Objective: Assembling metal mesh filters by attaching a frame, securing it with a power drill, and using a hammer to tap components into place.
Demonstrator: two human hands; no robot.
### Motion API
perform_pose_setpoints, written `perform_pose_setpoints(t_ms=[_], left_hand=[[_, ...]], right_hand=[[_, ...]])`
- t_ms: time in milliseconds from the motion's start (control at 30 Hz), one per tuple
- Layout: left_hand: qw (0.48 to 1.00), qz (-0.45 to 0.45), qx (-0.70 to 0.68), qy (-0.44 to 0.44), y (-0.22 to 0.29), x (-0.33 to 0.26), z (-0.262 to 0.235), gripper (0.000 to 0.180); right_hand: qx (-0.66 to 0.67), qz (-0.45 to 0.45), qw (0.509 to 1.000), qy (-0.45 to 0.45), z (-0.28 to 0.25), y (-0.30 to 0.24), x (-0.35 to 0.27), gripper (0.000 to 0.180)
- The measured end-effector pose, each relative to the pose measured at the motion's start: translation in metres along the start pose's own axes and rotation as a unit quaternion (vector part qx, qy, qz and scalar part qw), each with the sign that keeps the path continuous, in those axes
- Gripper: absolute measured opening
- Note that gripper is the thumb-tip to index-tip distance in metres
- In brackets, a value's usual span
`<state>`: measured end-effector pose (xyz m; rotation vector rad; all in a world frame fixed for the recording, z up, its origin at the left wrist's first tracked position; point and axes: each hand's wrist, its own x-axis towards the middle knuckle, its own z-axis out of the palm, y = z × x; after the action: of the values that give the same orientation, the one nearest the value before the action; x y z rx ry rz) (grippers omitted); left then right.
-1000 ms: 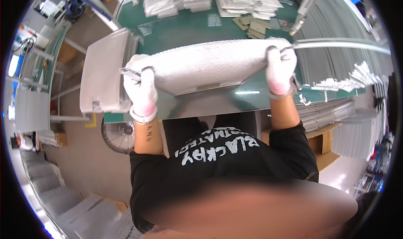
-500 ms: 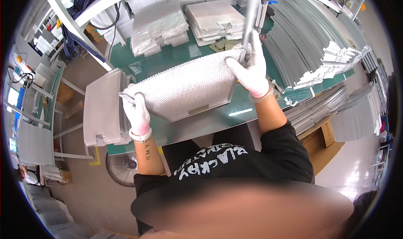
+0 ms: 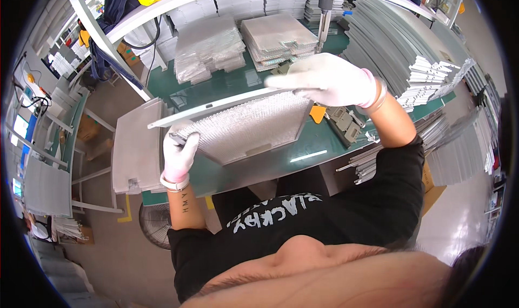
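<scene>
A silvery mesh panel (image 3: 248, 127) stands tilted over the green table in front of me. Along its top edge runs a long pale metal strip (image 3: 216, 104), whose left end juts past the panel. My left hand (image 3: 180, 151), in a white glove, is closed on the panel's upper left corner, thumb on the near face. My right hand (image 3: 330, 80), also gloved, lies over the strip's right end with its fingers stretched out to the left, pressing on it. Some of its fingertips are hard to make out.
Stacked mesh panels (image 3: 208, 46) lie at the back, with another stack (image 3: 138, 146) at the left. Many metal strips (image 3: 384, 54) are piled at the right. A power tool (image 3: 325, 13) hangs upright behind my right hand. A grey fixture (image 3: 344, 125) sits near an orange piece (image 3: 318, 113).
The strip, raised and blurred in my right hand before, now lies along the panel's top edge. My right hand has turned from upright to flat over it. My left hand still holds the corner.
</scene>
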<state>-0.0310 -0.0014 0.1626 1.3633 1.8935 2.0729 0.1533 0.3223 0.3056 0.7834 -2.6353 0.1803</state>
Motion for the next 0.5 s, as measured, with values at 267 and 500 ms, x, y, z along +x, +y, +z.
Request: perform_pose_setpoints(t_ms=[267,500], left_hand=[[0.993,0.099,-0.026,0.064,0.012,0.011,0.031,0.014],[0.945,0.150,-0.101,0.272,-0.003,0.005,0.053,0.062]], right_hand=[[0.173,-0.033,0.984,-0.033,0.023,-0.013,0.036,0.019],[0.088,-0.082,0.992,-0.030,0.029,-0.009,0.043,0.052]])
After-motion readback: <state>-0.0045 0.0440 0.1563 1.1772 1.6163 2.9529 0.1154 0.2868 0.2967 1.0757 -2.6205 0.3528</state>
